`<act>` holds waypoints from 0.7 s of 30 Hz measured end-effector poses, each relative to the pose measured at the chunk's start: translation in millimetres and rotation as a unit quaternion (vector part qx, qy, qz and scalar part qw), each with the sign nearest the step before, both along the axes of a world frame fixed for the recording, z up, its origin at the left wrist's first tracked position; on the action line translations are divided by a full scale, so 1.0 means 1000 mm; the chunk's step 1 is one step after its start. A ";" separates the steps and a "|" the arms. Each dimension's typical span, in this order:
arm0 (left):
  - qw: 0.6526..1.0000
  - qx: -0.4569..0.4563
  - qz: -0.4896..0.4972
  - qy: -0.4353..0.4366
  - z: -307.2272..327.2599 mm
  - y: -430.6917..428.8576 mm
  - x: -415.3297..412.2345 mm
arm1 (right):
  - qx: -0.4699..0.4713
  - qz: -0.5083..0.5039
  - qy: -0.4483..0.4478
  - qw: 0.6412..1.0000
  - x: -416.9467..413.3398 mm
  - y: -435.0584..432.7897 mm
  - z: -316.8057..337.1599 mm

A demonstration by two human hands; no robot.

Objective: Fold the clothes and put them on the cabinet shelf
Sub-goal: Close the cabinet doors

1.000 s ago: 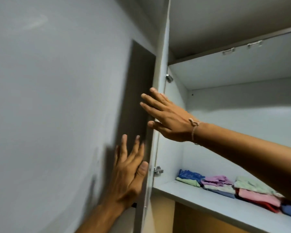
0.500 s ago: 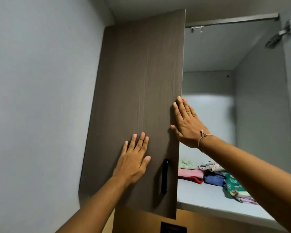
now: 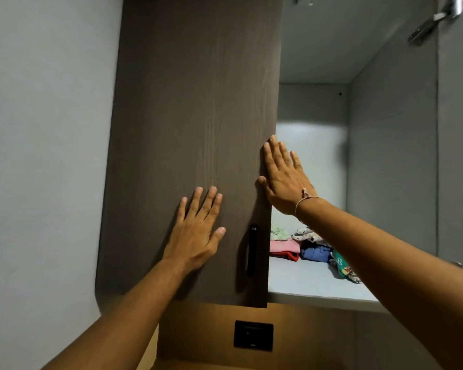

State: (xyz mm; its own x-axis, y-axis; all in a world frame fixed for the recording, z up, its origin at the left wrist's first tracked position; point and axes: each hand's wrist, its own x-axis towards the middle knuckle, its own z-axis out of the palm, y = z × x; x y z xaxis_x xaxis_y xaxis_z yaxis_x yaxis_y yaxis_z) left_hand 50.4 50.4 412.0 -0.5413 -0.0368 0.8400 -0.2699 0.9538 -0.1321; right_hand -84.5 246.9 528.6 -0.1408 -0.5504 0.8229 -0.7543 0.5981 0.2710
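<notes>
A dark wood-grain cabinet door [image 3: 187, 124] covers the left half of the cabinet. My left hand [image 3: 198, 231] lies flat on it, fingers spread, left of the black handle [image 3: 252, 249]. My right hand [image 3: 281, 177] presses flat on the door's right edge, a thread bracelet at the wrist. Behind the door the grey shelf [image 3: 305, 284] carries folded clothes: a pink and red stack [image 3: 282, 248], a blue piece [image 3: 316, 253], a pale green one [image 3: 278, 233], a white patterned one [image 3: 305, 234] and a green printed one [image 3: 341, 268], partly hidden by my right forearm.
A plain grey wall [image 3: 43, 156] fills the left. The cabinet's right side panel [image 3: 390, 156] and an open right door [image 3: 457, 129] with a metal hinge [image 3: 428, 28] stand at the right. Below the door is a lighter wood panel with a black switch plate [image 3: 253, 335].
The left door has swung from wide open to nearly shut under both hands. My view has turned to face the cabinet front, and the hands now lie flat on the door's outer face.
</notes>
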 end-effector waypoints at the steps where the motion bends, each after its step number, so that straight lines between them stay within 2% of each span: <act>1: 1.000 -0.004 -0.007 0.001 0.001 0.001 0.002 | 0.009 -0.004 -0.002 1.000 0.001 0.003 -0.006; 4: 0.999 -0.049 -0.006 -0.008 0.012 0.003 0.016 | 0.042 -0.025 -0.019 0.999 0.008 0.023 -0.026; 6: 0.997 -0.079 0.010 -0.021 0.026 0.009 0.028 | 0.018 -0.017 -0.053 0.998 0.017 0.045 -0.041; 9: 0.994 -0.100 0.011 -0.031 0.050 0.037 0.037 | -0.074 0.014 -0.112 0.991 0.036 0.096 -0.055; 12: 0.992 -0.115 -0.047 -0.023 0.072 0.103 0.035 | -0.201 0.019 -0.147 0.968 0.064 0.171 -0.064; 16: 0.964 -0.197 -0.176 0.010 0.097 0.233 0.027 | -0.338 -0.015 -0.100 0.936 0.119 0.278 -0.081; 21: 0.912 -0.287 -0.285 0.064 0.121 0.393 0.026 | -0.415 -0.053 0.004 0.908 0.170 0.378 -0.098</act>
State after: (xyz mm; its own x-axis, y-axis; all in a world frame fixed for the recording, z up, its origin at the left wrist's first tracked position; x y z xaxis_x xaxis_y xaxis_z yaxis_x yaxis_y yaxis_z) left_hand 76.2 443.3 532.6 -0.2306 0.6857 0.6904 0.2007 0.7278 -0.6558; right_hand 85.9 624.9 430.8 -0.1498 0.2753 0.9496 -0.6806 0.6679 -0.3010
